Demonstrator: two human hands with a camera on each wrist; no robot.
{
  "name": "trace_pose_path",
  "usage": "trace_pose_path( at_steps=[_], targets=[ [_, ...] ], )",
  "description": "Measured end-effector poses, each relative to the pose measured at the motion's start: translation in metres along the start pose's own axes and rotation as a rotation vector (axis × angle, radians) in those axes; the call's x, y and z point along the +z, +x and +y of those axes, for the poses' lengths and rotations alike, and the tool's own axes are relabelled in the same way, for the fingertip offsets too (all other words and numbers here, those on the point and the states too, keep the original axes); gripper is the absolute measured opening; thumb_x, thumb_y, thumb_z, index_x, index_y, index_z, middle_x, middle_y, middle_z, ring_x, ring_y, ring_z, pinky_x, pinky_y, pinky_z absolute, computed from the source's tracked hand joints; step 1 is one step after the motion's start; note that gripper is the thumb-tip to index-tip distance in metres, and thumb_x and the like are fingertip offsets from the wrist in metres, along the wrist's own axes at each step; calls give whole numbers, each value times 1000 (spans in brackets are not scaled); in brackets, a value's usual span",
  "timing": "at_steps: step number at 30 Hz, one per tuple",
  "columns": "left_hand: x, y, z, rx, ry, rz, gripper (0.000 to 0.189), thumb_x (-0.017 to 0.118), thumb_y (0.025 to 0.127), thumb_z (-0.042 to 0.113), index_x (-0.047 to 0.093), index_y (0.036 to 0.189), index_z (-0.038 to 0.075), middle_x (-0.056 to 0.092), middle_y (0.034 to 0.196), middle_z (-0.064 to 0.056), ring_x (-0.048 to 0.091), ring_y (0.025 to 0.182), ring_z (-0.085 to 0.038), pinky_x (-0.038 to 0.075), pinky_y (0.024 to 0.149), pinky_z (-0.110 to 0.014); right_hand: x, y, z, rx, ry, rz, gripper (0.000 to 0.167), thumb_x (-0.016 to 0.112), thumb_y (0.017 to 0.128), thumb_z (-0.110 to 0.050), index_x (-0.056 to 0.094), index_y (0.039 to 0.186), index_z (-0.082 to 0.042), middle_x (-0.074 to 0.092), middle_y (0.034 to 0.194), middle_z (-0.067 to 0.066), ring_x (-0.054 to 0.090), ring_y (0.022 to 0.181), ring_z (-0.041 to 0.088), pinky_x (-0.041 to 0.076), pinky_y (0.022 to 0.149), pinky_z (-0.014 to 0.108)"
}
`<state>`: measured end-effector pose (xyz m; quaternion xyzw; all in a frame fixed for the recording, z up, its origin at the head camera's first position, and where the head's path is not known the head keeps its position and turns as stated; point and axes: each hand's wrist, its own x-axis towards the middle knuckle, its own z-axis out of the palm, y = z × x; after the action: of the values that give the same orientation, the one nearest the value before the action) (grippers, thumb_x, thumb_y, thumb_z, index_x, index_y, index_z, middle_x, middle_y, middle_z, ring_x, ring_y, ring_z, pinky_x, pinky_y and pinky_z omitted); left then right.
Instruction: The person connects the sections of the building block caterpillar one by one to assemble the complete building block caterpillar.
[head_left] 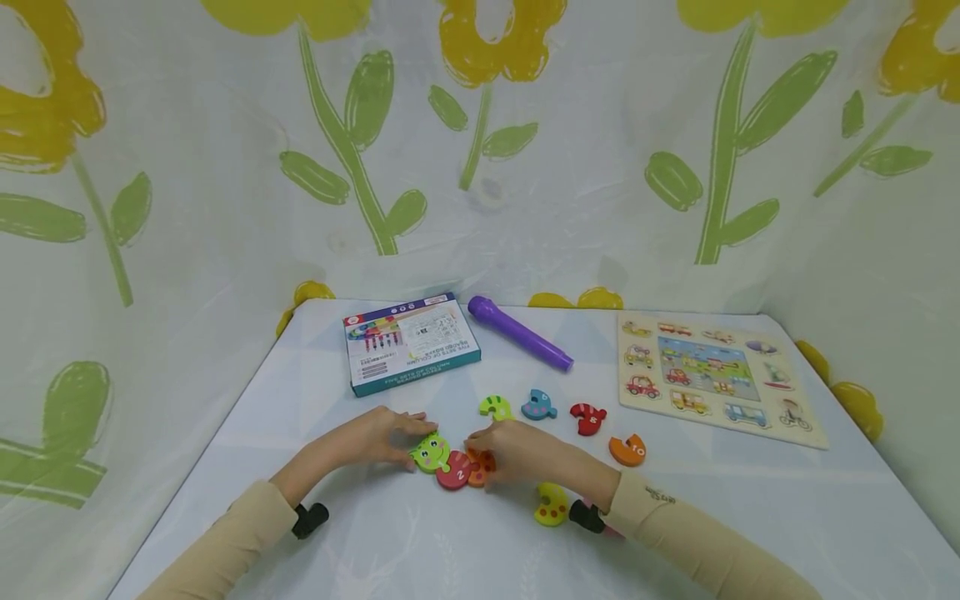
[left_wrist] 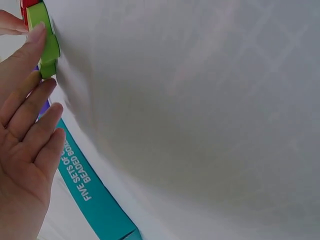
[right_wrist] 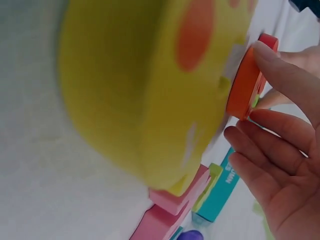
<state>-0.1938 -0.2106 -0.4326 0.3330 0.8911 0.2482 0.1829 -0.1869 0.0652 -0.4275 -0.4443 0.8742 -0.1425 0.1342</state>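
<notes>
A green caterpillar-head puzzle piece (head_left: 431,454) with a smiling face lies at the left of a short row. My left hand (head_left: 388,435) pinches its edge between thumb and fingers; in the left wrist view the thumb lies on the green piece (left_wrist: 46,42). Beside the head sits a red puzzle piece (head_left: 454,472) marked 2. To its right is an orange dotted puzzle piece (head_left: 482,468), partly covered by my right hand (head_left: 517,450). The right wrist view shows that hand's thumb and fingers gripping the orange piece (right_wrist: 243,86) at its edges.
A yellow dotted piece (head_left: 552,505) and a mostly hidden pink piece (head_left: 613,532) lie near my right wrist. Beyond are green (head_left: 495,407), blue (head_left: 537,406), red (head_left: 588,418) and orange (head_left: 627,451) pieces, a box (head_left: 411,343), a purple microphone (head_left: 519,332) and a wooden puzzle board (head_left: 637,404).
</notes>
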Motion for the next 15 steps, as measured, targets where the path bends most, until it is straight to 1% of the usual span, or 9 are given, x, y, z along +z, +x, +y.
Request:
trace_pose_path(
  at_steps=[3, 6, 11, 15],
  targets=[
    [2, -2, 2, -7, -5, 14, 63, 79, 81, 25, 55, 138, 13, 51, 140, -4, 43, 134, -23, 39, 106, -43, 0, -3, 1, 0, -27, 18, 58, 82, 78, -32, 64, 127, -8, 65, 123, 1, 63, 108, 10, 50, 87, 16],
    [5, -4, 4, -14, -11, 33, 66, 79, 80, 27, 53, 139, 11, 51, 141, -4, 41, 135, -23, 39, 105, -43, 0, -9, 3, 8, -23, 35, 58, 82, 77, -34, 65, 127, -10, 66, 122, -1, 62, 111, 11, 51, 89, 19],
    [12, -8, 13, -64, -17, 89, 72, 79, 78, 36, 53, 138, 7, 50, 141, -7, 39, 136, -26, 37, 107, -45, -4, -21, 5, 28, 55, 39, 56, 82, 78, -31, 64, 127, -12, 65, 123, -2, 59, 116, 14, 50, 92, 24],
    [18, -10, 22, -91, -1, 137, 77, 79, 76, 42, 53, 137, 4, 50, 141, -10, 39, 136, -27, 37, 107, -46, -6, -27, 7, 36, 99, 44, 56, 82, 78, -29, 64, 128, -11, 65, 124, 0, 59, 118, 15, 51, 92, 24]
  ],
)
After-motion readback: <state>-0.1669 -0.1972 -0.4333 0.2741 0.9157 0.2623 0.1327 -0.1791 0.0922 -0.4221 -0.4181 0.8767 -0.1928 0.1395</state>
